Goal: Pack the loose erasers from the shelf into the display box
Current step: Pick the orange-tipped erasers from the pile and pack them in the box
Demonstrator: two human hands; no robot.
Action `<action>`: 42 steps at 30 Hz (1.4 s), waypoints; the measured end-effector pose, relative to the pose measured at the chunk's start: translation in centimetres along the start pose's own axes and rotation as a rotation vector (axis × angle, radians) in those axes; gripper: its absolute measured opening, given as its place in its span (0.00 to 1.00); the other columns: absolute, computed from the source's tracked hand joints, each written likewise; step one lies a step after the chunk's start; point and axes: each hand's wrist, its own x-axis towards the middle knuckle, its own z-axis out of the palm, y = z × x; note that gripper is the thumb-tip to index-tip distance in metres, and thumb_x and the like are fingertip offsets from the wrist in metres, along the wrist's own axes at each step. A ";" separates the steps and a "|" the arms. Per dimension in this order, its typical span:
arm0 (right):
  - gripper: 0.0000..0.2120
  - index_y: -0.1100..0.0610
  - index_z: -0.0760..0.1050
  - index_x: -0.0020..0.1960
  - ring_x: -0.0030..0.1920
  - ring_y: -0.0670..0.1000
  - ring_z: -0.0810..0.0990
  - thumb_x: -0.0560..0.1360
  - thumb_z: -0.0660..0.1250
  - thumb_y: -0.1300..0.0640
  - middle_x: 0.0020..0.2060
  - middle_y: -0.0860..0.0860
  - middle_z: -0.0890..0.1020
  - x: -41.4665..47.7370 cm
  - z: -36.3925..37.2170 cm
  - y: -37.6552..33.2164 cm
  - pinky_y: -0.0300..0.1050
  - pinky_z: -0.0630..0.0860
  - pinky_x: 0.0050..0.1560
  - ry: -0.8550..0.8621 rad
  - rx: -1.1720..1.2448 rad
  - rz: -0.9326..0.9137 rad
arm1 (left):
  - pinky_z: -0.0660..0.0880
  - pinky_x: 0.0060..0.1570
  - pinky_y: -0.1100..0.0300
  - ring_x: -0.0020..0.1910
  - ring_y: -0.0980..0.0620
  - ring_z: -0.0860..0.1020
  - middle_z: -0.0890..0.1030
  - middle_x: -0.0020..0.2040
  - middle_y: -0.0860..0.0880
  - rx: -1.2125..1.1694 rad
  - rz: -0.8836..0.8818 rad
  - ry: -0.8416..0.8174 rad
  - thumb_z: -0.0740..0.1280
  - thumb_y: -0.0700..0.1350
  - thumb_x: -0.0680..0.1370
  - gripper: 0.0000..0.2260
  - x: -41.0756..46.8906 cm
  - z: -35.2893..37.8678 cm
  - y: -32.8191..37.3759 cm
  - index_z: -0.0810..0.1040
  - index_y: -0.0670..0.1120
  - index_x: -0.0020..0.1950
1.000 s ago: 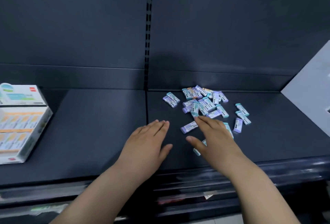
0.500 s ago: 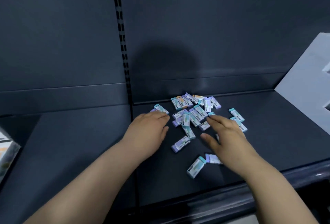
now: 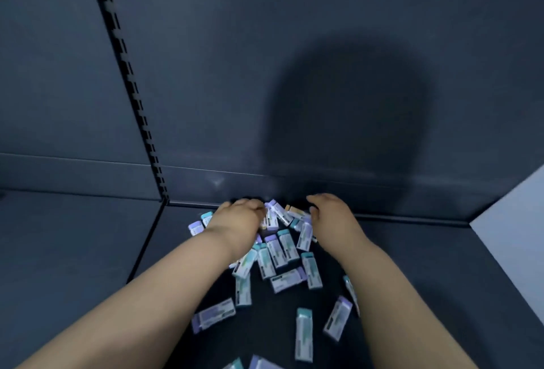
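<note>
Some two dozen loose erasers (image 3: 276, 254) in pale sleeves with teal, purple or orange ends, scattered flat on the dark shelf (image 3: 73, 251), all to the right of the slotted upright (image 3: 138, 109). Densest just right of the upright's foot, close against the back wall (image 3: 323, 45); thinning to singles farther from the upright toward the shelf's front, at all angles, several overlapping.

Left hand (image 3: 238, 221) palm down on the heap's end nearer the upright, fingers bent downward over the rearmost erasers and touching them; cannot tell whether gripping any. Right hand (image 3: 334, 218) at the heap's end farther from the upright, also palm down, fingers hooked down behind the rearmost erasers, thumb beside an orange-ended eraser (image 3: 295, 211); cannot tell whether holding anything. Hands apart, heap between them.

Purple-ended eraser (image 3: 195, 227) poking out beside the left wrist on the upright's side. Round shadow (image 3: 347, 121) on the back wall, well right of the upright. Pale panel (image 3: 515, 212) farthest from the upright.
</note>
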 end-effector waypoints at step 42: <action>0.15 0.50 0.77 0.57 0.48 0.44 0.78 0.71 0.70 0.56 0.46 0.45 0.79 -10.8 10.5 -17.5 0.32 0.68 0.46 -0.100 0.350 -0.062 | 0.68 0.52 0.62 0.52 0.49 0.71 0.71 0.56 0.49 -0.215 -0.006 0.136 0.58 0.48 0.80 0.16 -20.3 -0.5 -13.2 0.69 0.47 0.67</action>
